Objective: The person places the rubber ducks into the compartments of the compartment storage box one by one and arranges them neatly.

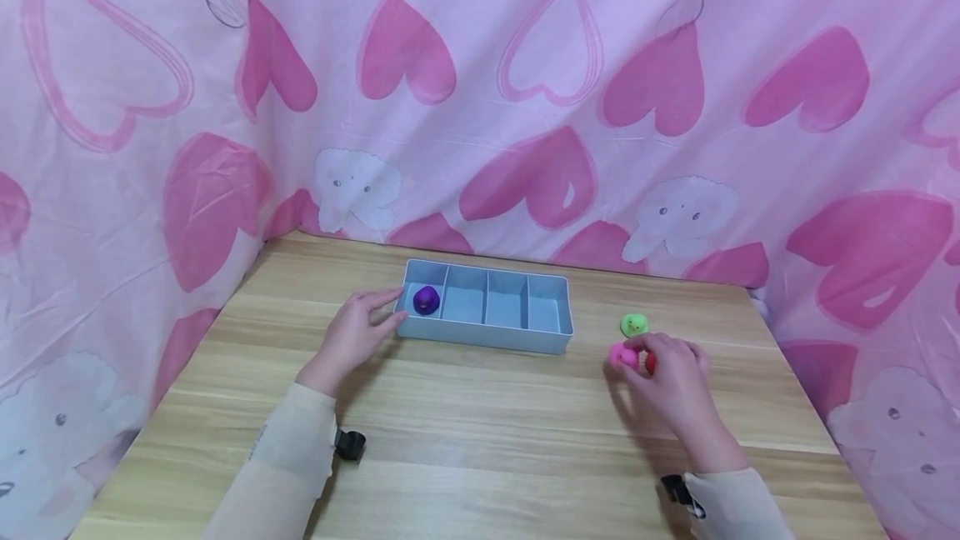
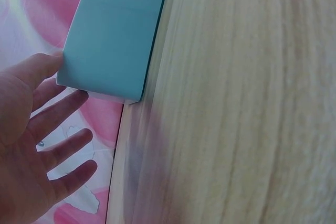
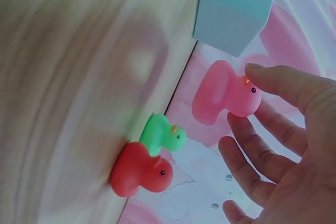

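My right hand [image 1: 675, 377] pinches a pink rubber duck [image 3: 227, 93] by its head, between thumb and fingertips, and holds it raised off the table. Just beyond it on the tabletop are a green duck [image 1: 633, 324] and a red duck [image 3: 140, 170], the latter mostly hidden behind the hand in the head view. At the left end of a blue-grey divided box [image 1: 480, 338], my left hand [image 1: 351, 338] rests thumb and fingertips against the rim and end wall, its fingers fairly straight. A purple duck [image 1: 426, 300] sits in the leftmost compartment.
The wooden table [image 1: 450, 448] meets a pink curtain [image 1: 465, 132] with hearts along its back edge, and the curtain continues down both sides. Dark wrist cameras are strapped at both sleeves. The box stands near the back edge.
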Available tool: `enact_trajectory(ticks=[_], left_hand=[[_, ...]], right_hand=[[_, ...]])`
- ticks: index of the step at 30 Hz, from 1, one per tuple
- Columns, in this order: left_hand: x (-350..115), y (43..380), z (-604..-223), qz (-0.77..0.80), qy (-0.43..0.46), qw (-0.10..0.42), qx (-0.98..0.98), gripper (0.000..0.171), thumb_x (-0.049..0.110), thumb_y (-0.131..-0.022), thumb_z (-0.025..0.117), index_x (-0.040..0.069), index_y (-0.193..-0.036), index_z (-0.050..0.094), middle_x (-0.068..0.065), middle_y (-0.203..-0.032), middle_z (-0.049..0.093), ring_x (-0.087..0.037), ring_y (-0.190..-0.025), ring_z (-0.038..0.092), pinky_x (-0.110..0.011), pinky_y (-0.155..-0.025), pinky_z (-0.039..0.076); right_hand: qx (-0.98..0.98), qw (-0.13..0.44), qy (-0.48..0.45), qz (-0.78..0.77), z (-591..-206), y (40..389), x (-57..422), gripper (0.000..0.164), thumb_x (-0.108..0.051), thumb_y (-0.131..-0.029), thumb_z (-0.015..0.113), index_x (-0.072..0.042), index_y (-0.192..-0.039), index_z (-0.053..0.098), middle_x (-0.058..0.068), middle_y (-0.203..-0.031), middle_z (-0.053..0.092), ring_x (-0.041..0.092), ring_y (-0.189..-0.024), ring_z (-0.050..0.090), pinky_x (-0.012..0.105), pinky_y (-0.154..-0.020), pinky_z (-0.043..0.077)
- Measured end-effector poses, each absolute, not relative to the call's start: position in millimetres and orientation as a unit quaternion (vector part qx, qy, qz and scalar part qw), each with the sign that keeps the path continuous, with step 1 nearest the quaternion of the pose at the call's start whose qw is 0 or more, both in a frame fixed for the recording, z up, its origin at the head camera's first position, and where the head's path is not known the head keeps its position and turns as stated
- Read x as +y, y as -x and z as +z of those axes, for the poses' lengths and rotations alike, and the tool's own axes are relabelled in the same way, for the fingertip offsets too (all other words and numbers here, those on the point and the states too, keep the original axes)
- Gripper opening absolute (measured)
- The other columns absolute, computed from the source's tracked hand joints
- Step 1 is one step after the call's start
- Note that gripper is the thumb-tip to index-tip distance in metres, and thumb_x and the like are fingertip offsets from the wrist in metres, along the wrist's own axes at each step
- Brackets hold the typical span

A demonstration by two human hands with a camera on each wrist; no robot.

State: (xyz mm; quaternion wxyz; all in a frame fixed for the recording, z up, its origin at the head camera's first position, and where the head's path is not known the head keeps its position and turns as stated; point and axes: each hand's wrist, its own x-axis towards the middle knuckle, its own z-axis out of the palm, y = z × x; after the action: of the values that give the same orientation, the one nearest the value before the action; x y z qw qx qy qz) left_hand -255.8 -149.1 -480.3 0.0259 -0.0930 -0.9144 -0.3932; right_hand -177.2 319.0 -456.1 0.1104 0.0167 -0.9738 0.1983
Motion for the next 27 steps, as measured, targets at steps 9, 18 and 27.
enact_trajectory(ticks=[9,18,27], left_hand=[[-150,257,-479,-0.393,0.095,0.017,-0.914,0.05,0.035,-0.101,0.068,0.016,-0.147,0.059,-0.017,-0.147,0.06,-0.041,-0.139,0.051,-0.063,-0.116,0.042],[-150,254,-481,-0.391,0.093,0.011,-0.916,0.051,0.036,-0.101,0.068,0.016,-0.148,0.058,-0.018,-0.148,0.058,-0.042,-0.139,0.05,-0.063,-0.116,0.041],[-150,255,-482,-0.398,0.089,0.016,-0.913,0.051,0.034,-0.101,0.068,0.016,-0.148,0.058,-0.018,-0.149,0.058,-0.042,-0.14,0.049,-0.064,-0.117,0.039]], right_hand=[[-0.967,0.133,-0.042,0.214,-447,184,308,0.038,-0.022,-0.082,0.089,-0.011,-0.113,0.07,0.011,-0.11,0.072,0.036,-0.107,0.062,0.073,-0.114,0.02],[-0.962,0.147,-0.073,0.22,-441,189,296,0.031,-0.024,-0.086,0.086,-0.012,-0.111,0.072,0.007,-0.106,0.074,0.033,-0.111,0.063,0.068,-0.112,0.022],[-0.959,0.138,-0.089,0.23,-429,200,272,0.032,-0.027,-0.085,0.087,-0.013,-0.11,0.072,0.005,-0.107,0.074,0.031,-0.113,0.062,0.063,-0.115,0.022]])
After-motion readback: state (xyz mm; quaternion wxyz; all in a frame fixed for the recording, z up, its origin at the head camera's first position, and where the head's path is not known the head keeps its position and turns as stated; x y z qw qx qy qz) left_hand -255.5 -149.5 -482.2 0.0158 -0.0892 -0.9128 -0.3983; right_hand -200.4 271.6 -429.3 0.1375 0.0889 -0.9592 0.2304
